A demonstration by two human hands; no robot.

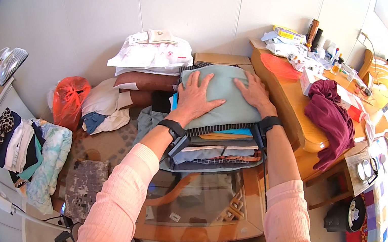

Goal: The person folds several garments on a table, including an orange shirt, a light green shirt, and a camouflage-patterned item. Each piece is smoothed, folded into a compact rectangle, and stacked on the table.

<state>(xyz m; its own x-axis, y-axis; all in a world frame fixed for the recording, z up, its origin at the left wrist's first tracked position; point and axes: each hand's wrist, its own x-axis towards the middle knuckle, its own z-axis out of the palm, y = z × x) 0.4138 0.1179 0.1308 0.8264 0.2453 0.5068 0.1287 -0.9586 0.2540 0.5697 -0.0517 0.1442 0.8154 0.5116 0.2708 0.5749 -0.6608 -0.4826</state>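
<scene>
A folded pale green garment (221, 104) tops a tall stack of folded clothes (215, 153) on a glass-topped wooden table (200, 199). My left hand (197, 98) lies on its left part, fingers spread. On its upper right edge rests my right hand (255, 93), also with fingers apart. Neither hand grips the cloth. Directly beneath the green piece shows a dark striped garment (215, 129). Lower layers are blue, orange, grey and checked. Each wrist wears a black strap with a small device.
A wooden desk (284, 109) with a maroon cloth (330, 120) adjoins the stack. White packages (155, 53), a red plastic bag (69, 100), more folded clothes (20, 149) and a camouflage cloth (84, 187) lie left. A lamp (12, 65) stands far left; a black bin (345, 215) stands right.
</scene>
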